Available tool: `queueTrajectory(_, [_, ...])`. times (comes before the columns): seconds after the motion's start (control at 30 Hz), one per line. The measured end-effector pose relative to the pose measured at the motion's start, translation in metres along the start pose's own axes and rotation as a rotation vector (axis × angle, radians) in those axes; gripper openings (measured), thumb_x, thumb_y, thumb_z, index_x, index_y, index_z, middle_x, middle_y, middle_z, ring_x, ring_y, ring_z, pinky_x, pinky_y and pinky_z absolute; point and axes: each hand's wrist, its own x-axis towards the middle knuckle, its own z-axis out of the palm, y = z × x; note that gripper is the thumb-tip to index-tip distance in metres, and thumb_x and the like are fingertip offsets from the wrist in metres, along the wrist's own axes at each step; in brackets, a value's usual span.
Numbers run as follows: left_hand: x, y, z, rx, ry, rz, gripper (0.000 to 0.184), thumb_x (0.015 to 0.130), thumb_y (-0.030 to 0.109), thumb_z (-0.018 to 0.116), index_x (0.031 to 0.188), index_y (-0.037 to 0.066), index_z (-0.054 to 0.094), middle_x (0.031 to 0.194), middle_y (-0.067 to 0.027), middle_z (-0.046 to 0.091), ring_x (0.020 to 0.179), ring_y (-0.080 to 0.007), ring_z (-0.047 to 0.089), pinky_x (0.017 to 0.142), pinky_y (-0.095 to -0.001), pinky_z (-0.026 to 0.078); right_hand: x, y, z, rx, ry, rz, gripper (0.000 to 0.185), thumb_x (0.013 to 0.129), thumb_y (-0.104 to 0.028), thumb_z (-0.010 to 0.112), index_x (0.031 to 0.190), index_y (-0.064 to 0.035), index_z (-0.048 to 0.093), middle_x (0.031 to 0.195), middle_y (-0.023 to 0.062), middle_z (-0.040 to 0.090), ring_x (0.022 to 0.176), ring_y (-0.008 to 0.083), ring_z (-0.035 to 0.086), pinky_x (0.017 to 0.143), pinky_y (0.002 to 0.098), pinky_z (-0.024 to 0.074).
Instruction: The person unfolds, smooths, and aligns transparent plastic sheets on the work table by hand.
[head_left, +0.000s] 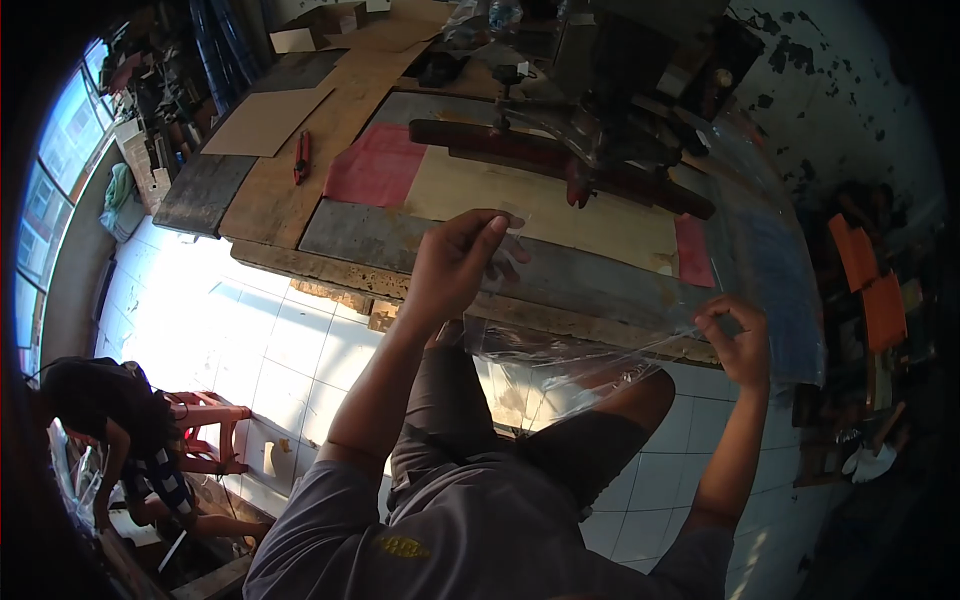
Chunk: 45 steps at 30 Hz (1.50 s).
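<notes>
A thin clear plastic sheet stretches between my hands and droops over my lap below the table's front edge. My left hand is above that edge, thumb and forefinger pinched on a see-through bit of the plastic. Farther right, my right hand pinches the other side of the sheet, its fingers curled. Beyond both hands a machine with a long dark bar stands over a cream strip with pink ends. The bar is above the strip; whether they touch I cannot tell.
A red cutter knife and a cardboard piece lie on the worn table at left. A person bends beside a red stool at lower left. Orange chair parts and another person are at right.
</notes>
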Motion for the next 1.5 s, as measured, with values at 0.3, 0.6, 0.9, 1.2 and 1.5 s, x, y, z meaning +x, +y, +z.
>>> queueTrajectory(0.3, [-0.004, 0.002, 0.007, -0.026, 0.06, 0.043, 0.034, 0.113, 0.028, 0.052, 0.116, -0.002, 0.067, 0.084, -0.0104, 0.076, 0.068, -0.0122, 0.071, 0.063, -0.0248, 0.052, 0.0, -0.004, 0.001, -0.058, -0.048, -0.032, 0.015, 0.092, -0.011, 0.078, 0.091, 0.0025, 0.071, 0.088, 0.0084, 0.071, 0.082, 0.0188, 0.067, 0.079, 0.032, 0.0511])
queueTrajectory(0.6, [-0.004, -0.007, 0.016, 0.13, 0.128, 0.145, 0.032, 0.114, 0.026, 0.05, 0.11, -0.001, 0.066, 0.073, -0.0038, 0.068, 0.061, -0.0078, 0.062, 0.057, -0.0247, 0.049, 0.001, -0.005, 0.01, -0.074, -0.068, -0.039, 0.015, 0.092, -0.009, 0.077, 0.091, 0.0035, 0.068, 0.089, 0.0089, 0.068, 0.083, 0.0184, 0.065, 0.078, 0.0318, 0.05])
queueTrajectory(0.9, [-0.003, -0.007, 0.022, 0.026, 0.12, 0.152, 0.03, 0.114, 0.024, 0.049, 0.111, 0.001, 0.066, 0.076, -0.0044, 0.07, 0.061, -0.0078, 0.062, 0.057, -0.0233, 0.047, 0.004, 0.0, 0.006, -0.046, -0.046, -0.005, 0.019, 0.099, -0.012, 0.072, 0.091, 0.0045, 0.067, 0.088, 0.0072, 0.066, 0.08, 0.0149, 0.059, 0.078, 0.0305, 0.0483])
queueTrajectory(1.2, [0.001, -0.019, 0.026, 0.117, 0.186, 0.188, 0.03, 0.114, 0.023, 0.05, 0.106, 0.0, 0.067, 0.069, -0.0038, 0.066, 0.059, -0.0077, 0.061, 0.053, -0.0256, 0.047, 0.003, 0.004, 0.004, -0.038, -0.069, 0.005, 0.017, 0.099, -0.01, 0.071, 0.091, 0.0047, 0.066, 0.088, 0.0079, 0.066, 0.081, 0.0148, 0.06, 0.078, 0.0304, 0.0483])
queueTrajectory(1.5, [0.004, -0.015, 0.028, 0.198, 0.232, 0.189, 0.031, 0.113, 0.024, 0.051, 0.102, 0.0, 0.068, 0.064, -0.0029, 0.063, 0.054, -0.0075, 0.058, 0.051, -0.0262, 0.046, 0.003, 0.006, 0.002, -0.014, -0.085, 0.021, 0.019, 0.098, -0.011, 0.071, 0.089, 0.0041, 0.066, 0.086, 0.0074, 0.066, 0.08, 0.0146, 0.06, 0.077, 0.0302, 0.0478])
